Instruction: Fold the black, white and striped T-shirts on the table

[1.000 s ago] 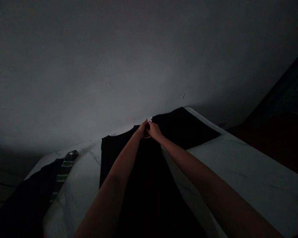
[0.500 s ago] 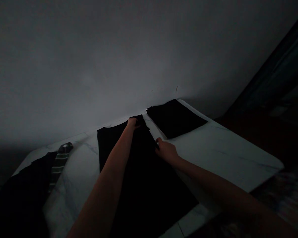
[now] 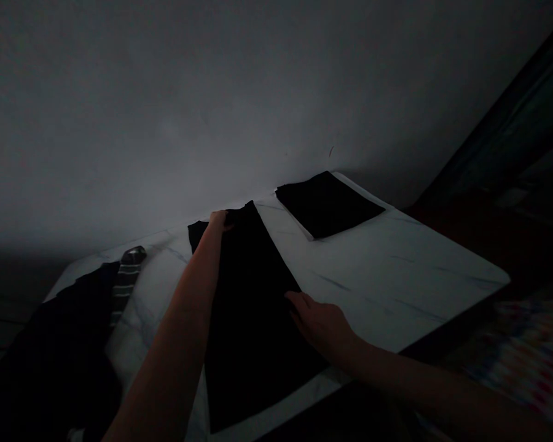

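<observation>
A black garment [image 3: 253,319], perhaps trousers, lies flat and lengthwise on the white marbled table [image 3: 364,279]. My left hand [image 3: 220,220] rests on its far end by the wall, fingers apart over the cloth and partly lost in the dark. Along the garment's right edge lies my right hand [image 3: 320,319], fingers stretched out on the fabric, with some fingertips hidden. Its dark surface shows no detail of folds or seams.
A folded black cloth [image 3: 329,205] lies at the far right against the grey wall [image 3: 239,98]. To the left, a dark clothing heap [image 3: 64,344] with a striped piece [image 3: 126,282] hangs over the table edge. Colourful patterned fabric [image 3: 539,362] shows at lower right.
My left hand has slid left along the garment's far end. My right hand has moved nearer along the right edge, which now looks straighter; the garment's near right corner has shifted left.
</observation>
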A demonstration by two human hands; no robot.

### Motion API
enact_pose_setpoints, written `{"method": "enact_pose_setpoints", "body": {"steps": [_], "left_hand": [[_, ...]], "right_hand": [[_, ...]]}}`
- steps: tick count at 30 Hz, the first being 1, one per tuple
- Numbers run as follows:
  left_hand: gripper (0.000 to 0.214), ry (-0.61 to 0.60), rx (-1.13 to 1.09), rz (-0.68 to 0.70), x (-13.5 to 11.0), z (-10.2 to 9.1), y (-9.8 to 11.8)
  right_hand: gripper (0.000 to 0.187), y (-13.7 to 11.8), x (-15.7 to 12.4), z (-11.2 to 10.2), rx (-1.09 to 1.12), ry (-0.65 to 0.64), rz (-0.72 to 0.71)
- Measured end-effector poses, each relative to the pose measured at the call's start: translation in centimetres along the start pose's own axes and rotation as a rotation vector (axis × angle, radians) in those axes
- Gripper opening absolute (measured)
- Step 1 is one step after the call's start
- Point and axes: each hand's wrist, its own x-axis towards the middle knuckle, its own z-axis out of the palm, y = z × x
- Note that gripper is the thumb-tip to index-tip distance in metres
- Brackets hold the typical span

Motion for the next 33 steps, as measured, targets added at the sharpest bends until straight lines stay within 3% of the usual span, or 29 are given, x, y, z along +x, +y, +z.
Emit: {"method": "enact_pose_setpoints", "body": {"steps": [4,8,12,14,16,17,18,19,20,22,24,26,28,33], "left_hand": [[0.038,-0.043,0.154,-0.006,-0.1,-1.8,-1.6],[0.037,-0.034,0.282,-0.023,-0.2,-1.9,-3.3],[0.030,0.017,0.387,-0.026,0.0,-1.7,-4.2],[0.020,0.043,0.425,-0.013,0.1,-1.8,-4.3],[0.013,0.059,0.450,0.005,0.2,-2.1,-4.4],[0.012,0.062,0.457,0.013,0.2,-2.2,-4.5],[0.012,0.063,0.462,0.019,0.1,-2.3,-4.5],[0.011,0.062,0.465,0.022,0.1,-2.5,-4.6],[0.010,0.060,0.465,0.023,0.1,-2.5,-4.6],[0.008,0.059,0.459,0.022,0.0,-2.7,-4.7],[0.008,0.059,0.445,0.019,0.0,-2.8,-4.9],[0.009,0.059,0.423,0.013,0.0,-3.0,-5.1],[0.009,0.060,0.393,0.009,-0.1,-3.2,-5.4],[0.014,0.079,0.321,0.018,-0.4,-3.7,-6.3]], "right_hand": [[0.058,-0.5,-0.3,0.8,0.124,-0.076,-0.095],[0.061,0.2,-1.1,1.1,0.248,-0.220,-0.102],[0.056,1.3,-1.5,-0.5,0.416,-0.340,-0.192],[0.059,2.2,-0.5,-2.2,0.456,-0.558,-0.257],[0.060,3.3,1.9,-4.0,0.481,-0.894,-0.310],[0.054,3.9,3.8,-4.7,0.488,-1.007,-0.325],[0.044,4.3,6.0,-5.3,0.489,-1.020,-0.328],[0.035,4.7,8.6,-5.6,0.474,-0.916,-0.324],[0.031,4.9,11.4,-5.6,0.437,-0.712,-0.315],[0.033,4.9,17.3,-5.1,0.288,-0.222,-0.281],[0.040,4.5,22.8,-3.9,0.141,0.063,-0.253],[0.046,4.0,27.2,-2.6,0.057,0.154,-0.207],[0.052,3.8,30.4,-1.6,0.032,0.161,-0.160],[0.064,4.8,34.3,-0.2,0.017,0.148,-0.139]]}}
